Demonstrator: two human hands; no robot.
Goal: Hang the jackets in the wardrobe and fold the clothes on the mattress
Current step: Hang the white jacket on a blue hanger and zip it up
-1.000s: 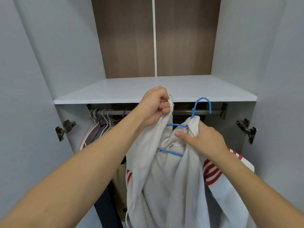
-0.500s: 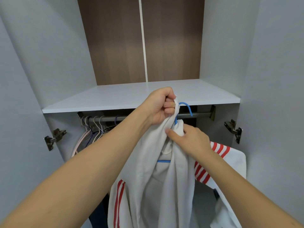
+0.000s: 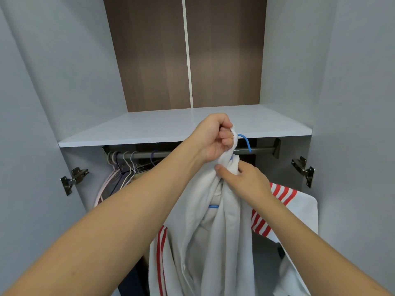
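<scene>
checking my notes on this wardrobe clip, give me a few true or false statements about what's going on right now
1. The left hand grips the white jacket near its top. True.
2. The blue hanger has a green hook. False: the hook is blue.
3. The right hand hangs idle, clear of the jacket. False: it holds the jacket's fabric just below the hook.
4. Other hangers sit at the left end of the rail. True.
5. The jacket has red stripes. True.

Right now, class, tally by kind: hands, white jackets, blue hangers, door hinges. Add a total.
Hands: 2, left hand, right hand
White jacket: 1
Blue hanger: 1
Door hinges: 2, left hinge, right hinge
Total: 6
</scene>
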